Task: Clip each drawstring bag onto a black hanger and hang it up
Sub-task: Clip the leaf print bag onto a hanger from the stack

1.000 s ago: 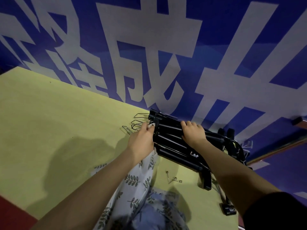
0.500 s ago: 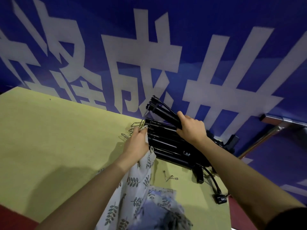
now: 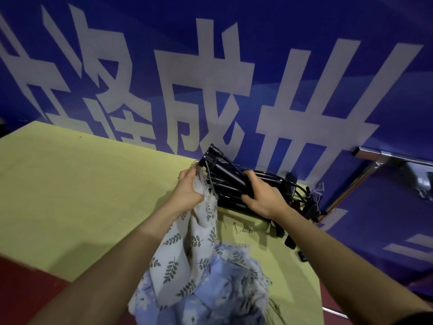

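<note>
left hand (image 3: 187, 192): I see it pinching leaf-print bag (image 3: 201, 233) top at hanger end
right hand (image 3: 262, 198): gripping top black hanger (image 3: 225, 171)
risk: tangled hanger stack (image 3: 269, 193) lifts too, slides off worktop (image 3: 93, 184) far edge

Both bare forearms reach forward from the lower edge of the view and converge toward the middle. The left hand (image 3: 187, 192) is turned with its back to the camera, fingers and thumb curled in a tight grip round the gathered top of a bag (image 3: 206, 221). Just beside it, the right hand (image 3: 262, 198) lies palm down, fingers bent over and thumb tucked under a bundle of hangers (image 3: 225, 174), gripping it. A dark sleeve edge shows at the right upper arm.
</note>
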{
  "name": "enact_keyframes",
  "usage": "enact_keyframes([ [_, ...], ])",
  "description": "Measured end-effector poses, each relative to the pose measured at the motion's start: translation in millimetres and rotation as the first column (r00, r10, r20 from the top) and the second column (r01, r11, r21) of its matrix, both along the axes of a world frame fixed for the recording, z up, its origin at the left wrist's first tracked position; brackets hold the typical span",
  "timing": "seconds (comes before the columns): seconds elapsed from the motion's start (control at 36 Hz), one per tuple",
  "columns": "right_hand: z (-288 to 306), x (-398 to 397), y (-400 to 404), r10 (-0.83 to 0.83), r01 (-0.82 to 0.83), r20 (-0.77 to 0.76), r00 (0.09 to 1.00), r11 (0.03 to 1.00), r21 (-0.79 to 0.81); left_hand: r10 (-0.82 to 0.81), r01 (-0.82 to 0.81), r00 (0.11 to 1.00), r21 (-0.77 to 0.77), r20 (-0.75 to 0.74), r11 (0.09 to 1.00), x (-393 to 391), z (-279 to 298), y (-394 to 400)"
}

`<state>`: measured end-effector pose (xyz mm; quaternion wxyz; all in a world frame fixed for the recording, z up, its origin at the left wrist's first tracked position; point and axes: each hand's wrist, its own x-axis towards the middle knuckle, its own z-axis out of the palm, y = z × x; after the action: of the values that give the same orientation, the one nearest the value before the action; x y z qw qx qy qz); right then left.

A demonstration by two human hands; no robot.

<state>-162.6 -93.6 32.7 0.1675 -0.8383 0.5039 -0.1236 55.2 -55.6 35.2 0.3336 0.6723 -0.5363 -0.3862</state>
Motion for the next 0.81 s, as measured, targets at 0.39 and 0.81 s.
enact_keyframes([
  [0.39,-8,35,28,-0.043,0.057,0.161,0.986,0.995,-0.082,0.066,-0.02,0.937,0.135,-0.342,0.991,13,2,24],
  [0.81,-25,33,35,0.099,-0.12,-0.199,0.975,0.988,-0.097,-0.01,0.061,0.92,-0.117,0.393,0.991,16,23,27],
])
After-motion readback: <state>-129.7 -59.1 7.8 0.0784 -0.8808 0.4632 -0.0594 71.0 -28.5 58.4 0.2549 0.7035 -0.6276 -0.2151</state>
